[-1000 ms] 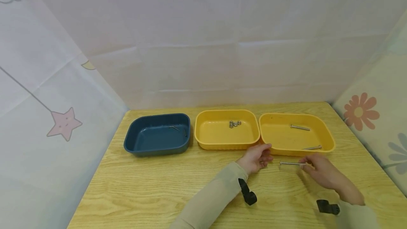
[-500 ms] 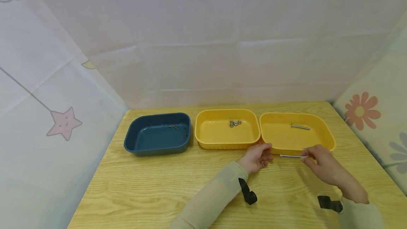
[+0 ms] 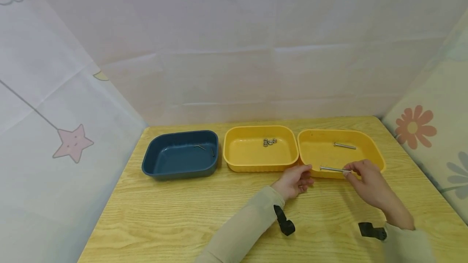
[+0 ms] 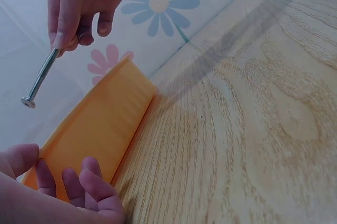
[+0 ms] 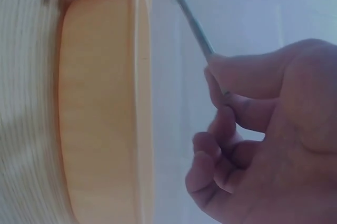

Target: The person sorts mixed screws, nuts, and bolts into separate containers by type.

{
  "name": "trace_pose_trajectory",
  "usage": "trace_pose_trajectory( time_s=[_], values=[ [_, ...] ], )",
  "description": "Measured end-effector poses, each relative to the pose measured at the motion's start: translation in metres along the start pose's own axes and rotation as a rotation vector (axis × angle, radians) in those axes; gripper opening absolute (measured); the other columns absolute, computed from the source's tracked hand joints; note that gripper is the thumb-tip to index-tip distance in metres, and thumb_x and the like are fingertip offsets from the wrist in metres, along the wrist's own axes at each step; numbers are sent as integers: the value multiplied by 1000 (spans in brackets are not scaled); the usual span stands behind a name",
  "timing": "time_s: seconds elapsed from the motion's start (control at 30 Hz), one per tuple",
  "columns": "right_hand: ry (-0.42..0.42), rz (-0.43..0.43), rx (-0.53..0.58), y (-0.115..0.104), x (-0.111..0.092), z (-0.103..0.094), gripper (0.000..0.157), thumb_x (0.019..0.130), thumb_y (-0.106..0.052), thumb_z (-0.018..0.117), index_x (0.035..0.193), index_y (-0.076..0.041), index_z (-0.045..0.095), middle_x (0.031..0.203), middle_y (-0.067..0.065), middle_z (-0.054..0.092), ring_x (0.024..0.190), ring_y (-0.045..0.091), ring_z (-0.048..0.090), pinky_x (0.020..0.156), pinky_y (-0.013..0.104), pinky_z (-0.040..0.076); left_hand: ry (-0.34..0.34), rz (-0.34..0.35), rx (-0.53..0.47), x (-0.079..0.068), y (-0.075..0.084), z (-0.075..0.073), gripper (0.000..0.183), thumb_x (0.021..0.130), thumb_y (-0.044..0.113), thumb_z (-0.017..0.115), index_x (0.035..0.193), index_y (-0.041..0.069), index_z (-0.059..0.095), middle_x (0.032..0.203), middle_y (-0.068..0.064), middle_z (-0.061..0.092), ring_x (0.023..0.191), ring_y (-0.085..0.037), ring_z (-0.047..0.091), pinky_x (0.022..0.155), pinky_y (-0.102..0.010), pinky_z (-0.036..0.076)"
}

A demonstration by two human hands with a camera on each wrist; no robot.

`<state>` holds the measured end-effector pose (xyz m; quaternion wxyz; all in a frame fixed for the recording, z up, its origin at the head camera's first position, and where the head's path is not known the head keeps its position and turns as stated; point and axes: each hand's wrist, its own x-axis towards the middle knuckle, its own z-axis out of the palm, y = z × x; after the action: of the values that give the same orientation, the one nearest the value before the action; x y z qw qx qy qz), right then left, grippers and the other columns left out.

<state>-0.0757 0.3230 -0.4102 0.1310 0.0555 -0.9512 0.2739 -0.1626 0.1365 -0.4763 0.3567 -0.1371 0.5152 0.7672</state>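
My right hand (image 3: 370, 185) pinches a long silver bolt (image 3: 332, 169) between thumb and index finger. The bolt is held nearly level over the front rim of the right yellow tray (image 3: 325, 155), its head pointing left. In the right wrist view the bolt (image 5: 196, 27) stands out past the fingertips, apart from the rim. My left hand (image 3: 292, 182) grips that tray's front-left rim, thumb on top and index finger against the outer wall (image 4: 100, 124). Another long bolt (image 3: 345, 146) lies inside the right yellow tray.
Left of it stands a second yellow tray (image 3: 241, 163) with several nuts (image 3: 269, 142). A dark blue tray (image 3: 179, 170) farther left holds a few small screws (image 3: 200, 147). All stand on a wooden table (image 3: 164, 222), with a cloth backdrop (image 3: 219, 72) behind.
My right hand has raised the bolt from in front of the right yellow tray to above its front rim. The left hand has stayed at the rim.
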Motion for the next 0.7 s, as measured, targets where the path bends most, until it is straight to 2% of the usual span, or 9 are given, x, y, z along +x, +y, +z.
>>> trace_pose_trajectory(
  time_s=[0.13, 0.3, 0.7],
  values=[
    [31, 43, 25, -3, 3, 3, 10, 93, -4, 59, 95, 4, 65, 90, 18, 56, 85, 29, 46, 71, 35, 32, 1, 1, 0, 0, 0, -1, 14, 88, 25, 71, 92, 12, 67, 81, 0, 61, 72, -17, 61, 59, -23, 41],
    [62, 66, 43, -5, 7, 8, 14, 94, -5, 58, 97, 7, 64, 88, 18, 54, 85, 28, 42, 71, 35, 28, -1, 0, 0, 2, -2, -1, 14, 88, 25, 71, 94, 13, 66, 80, 1, 61, 71, -16, 61, 58, -23, 41],
    [38, 113, 66, -4, 13, 19, 18, 96, -7, 55, 100, 9, 63, 92, 23, 58, 90, 32, 42, 76, 40, 27, 4, 5, 9, 1, -1, 0, 11, 89, 24, 69, 93, 14, 65, 82, 0, 62, 70, -16, 61, 58, -23, 42]
  ],
)
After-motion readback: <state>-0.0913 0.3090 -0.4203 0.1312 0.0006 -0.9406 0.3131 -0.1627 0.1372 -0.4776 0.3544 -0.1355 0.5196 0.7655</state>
